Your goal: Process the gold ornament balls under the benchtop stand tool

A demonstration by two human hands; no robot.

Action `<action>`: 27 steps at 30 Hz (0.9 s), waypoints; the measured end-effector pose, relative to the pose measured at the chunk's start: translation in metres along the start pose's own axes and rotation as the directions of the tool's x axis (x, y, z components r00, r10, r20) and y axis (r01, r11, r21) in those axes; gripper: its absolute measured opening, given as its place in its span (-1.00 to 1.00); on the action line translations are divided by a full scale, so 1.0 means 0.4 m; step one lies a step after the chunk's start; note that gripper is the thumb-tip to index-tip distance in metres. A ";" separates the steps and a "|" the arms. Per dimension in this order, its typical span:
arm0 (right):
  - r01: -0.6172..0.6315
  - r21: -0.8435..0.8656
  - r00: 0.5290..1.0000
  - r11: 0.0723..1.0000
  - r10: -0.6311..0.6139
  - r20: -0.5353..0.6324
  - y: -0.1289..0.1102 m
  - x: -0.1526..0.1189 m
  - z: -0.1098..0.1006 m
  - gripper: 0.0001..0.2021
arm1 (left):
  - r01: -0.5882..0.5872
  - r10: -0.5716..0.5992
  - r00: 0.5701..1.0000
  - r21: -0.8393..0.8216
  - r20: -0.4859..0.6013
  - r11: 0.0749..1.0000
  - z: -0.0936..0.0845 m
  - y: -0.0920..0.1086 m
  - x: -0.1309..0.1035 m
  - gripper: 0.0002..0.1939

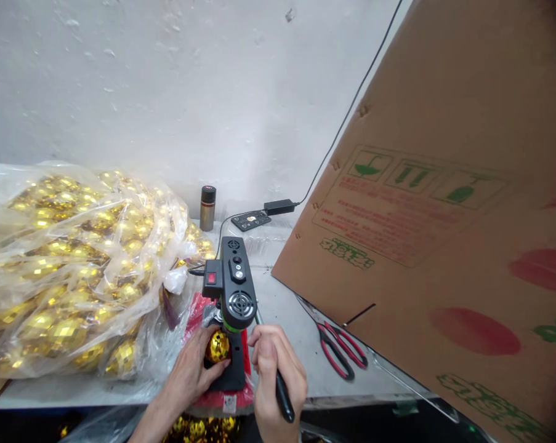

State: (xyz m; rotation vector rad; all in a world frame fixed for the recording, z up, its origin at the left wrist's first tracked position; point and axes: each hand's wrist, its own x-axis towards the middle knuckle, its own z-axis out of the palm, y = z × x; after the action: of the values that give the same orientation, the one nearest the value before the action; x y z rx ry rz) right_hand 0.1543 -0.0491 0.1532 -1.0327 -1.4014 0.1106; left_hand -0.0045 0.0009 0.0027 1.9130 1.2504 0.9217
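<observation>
A small black bench press point(239, 277) with a red switch and round vents stands on the table. My left hand point(195, 363) has its thumb and fingers curled around a gold mirror-tiled ball point(219, 346), resting on the black base point(235, 370) below the press head. My right hand point(278, 375) is closed in a fist around the press's lever point(284, 397), whose black end sticks out below the fingers. Whether the press head touches the ball is hard to see. Red plastic point(199, 307) lies beneath the base.
A clear plastic bag point(88, 258) of gold balls fills the left. A large cardboard box point(398, 271) leans in from the right, with red-handled scissors point(340, 347) beside it. Behind stand a brown bottle point(208, 209) and a power adapter point(279, 207). More gold balls point(199, 427) lie below the table edge.
</observation>
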 end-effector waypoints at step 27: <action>0.068 0.016 0.998 0.998 -0.068 -0.018 0.067 -0.067 0.010 -0.67 | 0.054 -0.054 0.999 0.096 -0.002 0.994 0.054 0.034 0.027 -0.57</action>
State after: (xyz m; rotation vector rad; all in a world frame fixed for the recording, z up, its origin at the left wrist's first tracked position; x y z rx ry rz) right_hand 0.1580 -0.0480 0.1152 -0.9694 -1.4164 0.0631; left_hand 0.0230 0.0033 0.0045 1.9427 1.3610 0.8470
